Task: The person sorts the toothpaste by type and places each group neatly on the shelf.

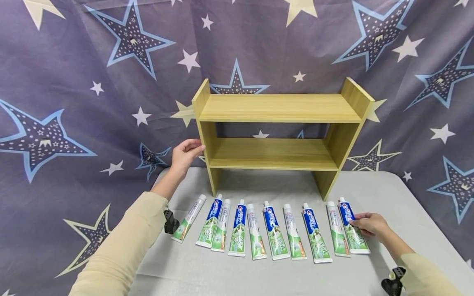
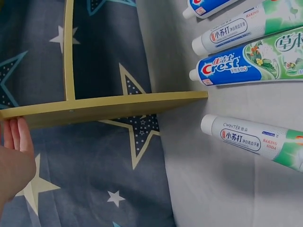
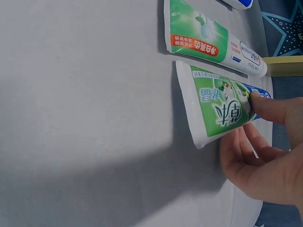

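Observation:
A two-tier wooden shelf (image 1: 274,154) stands at the back of the table. My left hand (image 1: 187,155) touches the outer face of its left side panel with the fingertips; in the left wrist view the fingers (image 2: 19,135) lie fairly straight against that panel. At the right end of a row of toothpaste tubes, my right hand (image 1: 371,225) pinches a blue and green Crest toothpaste tube (image 1: 356,238). The thumb lies on top of this tube (image 3: 220,101) and the other fingers are at its side, partly under it.
Several more tubes lie side by side in front of the shelf, blue-green ones mixed with white-green ones (image 1: 255,234). A white-green tube (image 3: 203,35) is right beside the pinched one. Grey cloth covers the table (image 1: 207,273), and a starry curtain (image 1: 111,94) hangs behind.

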Motion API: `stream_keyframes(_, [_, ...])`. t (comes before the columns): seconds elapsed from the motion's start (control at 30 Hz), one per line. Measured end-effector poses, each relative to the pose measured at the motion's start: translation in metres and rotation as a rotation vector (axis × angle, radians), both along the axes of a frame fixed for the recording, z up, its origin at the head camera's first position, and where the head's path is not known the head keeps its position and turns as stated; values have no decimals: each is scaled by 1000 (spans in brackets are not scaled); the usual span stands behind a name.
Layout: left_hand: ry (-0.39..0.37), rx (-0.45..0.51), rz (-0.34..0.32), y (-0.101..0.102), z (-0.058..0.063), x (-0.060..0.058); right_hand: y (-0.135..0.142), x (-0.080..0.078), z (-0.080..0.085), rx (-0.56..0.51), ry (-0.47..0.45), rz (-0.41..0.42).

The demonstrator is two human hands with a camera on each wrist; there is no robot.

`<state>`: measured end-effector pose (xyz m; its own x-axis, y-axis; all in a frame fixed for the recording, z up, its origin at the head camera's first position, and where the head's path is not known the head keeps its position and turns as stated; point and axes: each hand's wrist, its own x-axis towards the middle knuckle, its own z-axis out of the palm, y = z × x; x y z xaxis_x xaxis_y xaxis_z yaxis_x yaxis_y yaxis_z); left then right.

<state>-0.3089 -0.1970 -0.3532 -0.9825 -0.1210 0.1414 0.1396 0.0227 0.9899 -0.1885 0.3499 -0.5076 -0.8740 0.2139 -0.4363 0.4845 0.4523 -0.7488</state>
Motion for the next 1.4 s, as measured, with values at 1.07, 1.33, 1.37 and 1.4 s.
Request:
stream_keyframes(1.07, [-95,188,-21,2,-2,2,-14,-2,17,202,-41,17])
stream_keyframes(1.33, [-97,186,-11,3,-1,1,-8,2,26,184,-17,36])
stream_keyframes(1.37, [-96,185,-13,3,-1,1,-8,3,26,177,-18,37])
stream_keyframes(1.4, [-95,184,-14,3,-1,1,-7,5,27,165,-18,40])
